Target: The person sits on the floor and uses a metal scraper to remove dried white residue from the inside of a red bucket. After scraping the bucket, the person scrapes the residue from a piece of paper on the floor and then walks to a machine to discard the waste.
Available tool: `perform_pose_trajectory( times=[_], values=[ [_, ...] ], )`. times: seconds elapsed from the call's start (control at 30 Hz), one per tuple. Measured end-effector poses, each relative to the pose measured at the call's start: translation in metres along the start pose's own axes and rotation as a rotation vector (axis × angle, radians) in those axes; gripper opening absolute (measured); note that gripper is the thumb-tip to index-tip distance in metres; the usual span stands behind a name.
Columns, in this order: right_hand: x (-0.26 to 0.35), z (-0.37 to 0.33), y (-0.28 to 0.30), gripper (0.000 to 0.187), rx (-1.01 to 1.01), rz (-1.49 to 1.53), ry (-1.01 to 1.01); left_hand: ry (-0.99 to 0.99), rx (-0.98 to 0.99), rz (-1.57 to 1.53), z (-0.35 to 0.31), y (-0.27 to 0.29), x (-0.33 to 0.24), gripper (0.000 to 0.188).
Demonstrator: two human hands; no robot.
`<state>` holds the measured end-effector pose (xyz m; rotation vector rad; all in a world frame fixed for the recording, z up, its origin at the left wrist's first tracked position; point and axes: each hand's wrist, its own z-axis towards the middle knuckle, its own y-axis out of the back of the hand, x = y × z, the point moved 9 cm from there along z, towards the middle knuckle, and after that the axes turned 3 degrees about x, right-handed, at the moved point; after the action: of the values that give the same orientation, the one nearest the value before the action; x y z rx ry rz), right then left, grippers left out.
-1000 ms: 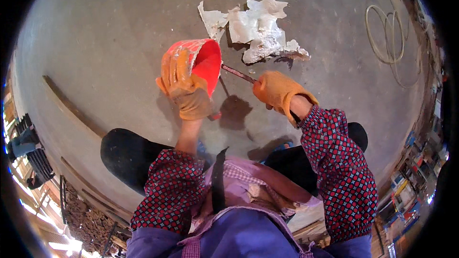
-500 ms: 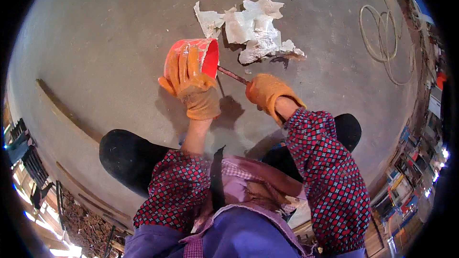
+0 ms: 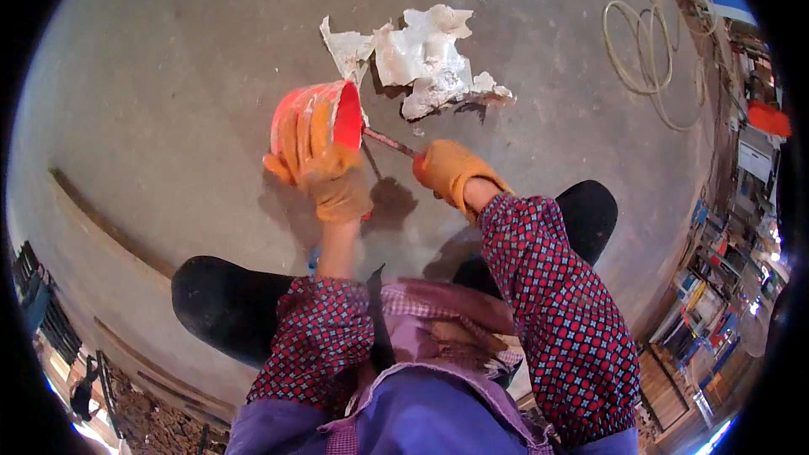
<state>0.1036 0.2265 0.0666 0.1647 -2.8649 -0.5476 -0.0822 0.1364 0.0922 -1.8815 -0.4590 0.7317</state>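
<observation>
The left hand (image 3: 324,173), orange-gloved, spreads its grip around a rounded red bucket (image 3: 346,114), tilted above smooth grey floor (image 3: 202,160); the right hand (image 3: 455,173) curls its grip around a thin rod (image 3: 389,141). Crumpled white sheeting (image 3: 421,59) lies nearby.

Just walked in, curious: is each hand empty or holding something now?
Left hand: holding the red container, spread across its outside.
Right hand: closed around a thin tool.

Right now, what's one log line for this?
left hand: holds red bucket, tilted | right hand: grips thin rod | floor: torn whitish sheet
</observation>
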Motion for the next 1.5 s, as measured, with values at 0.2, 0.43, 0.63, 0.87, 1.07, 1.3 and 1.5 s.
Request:
perform_pose_trajectory(
  times=[0.2,0.43,0.63,0.87,1.07,1.3,1.5],
  values=[
    [-0.003,-0.001,0.005,0.042,-0.132,-0.077,0.107,-0.311,0.111,0.907,-0.007,-0.014,-0.033,0.058],
    [-0.009,-0.023,-0.008,0.043,0.062,0.177,0.081,-0.575,0.232,1.585,-0.028,-0.030,-0.072,0.078],
    [-0.023,-0.020,-0.008,0.042,-0.029,0.192,0.149,-0.644,0.277,1.714,-0.028,-0.035,-0.082,0.083],
    [0.024,-0.010,-0.019,0.035,-0.072,-0.033,0.235,-0.570,0.242,1.648,-0.021,-0.020,-0.093,0.076],
    [0.049,0.026,-0.022,0.037,-0.219,0.111,0.238,-0.209,-0.158,0.941,0.001,0.033,-0.116,0.070],
    [-0.019,0.017,-0.003,0.043,-0.235,0.296,0.035,0.147,0.055,1.105,0.058,0.088,-0.119,0.050],
    [-0.039,-0.022,-0.013,0.045,-0.211,0.330,0.020,0.234,0.002,1.494,0.050,0.081,-0.120,0.044]
  ],
)
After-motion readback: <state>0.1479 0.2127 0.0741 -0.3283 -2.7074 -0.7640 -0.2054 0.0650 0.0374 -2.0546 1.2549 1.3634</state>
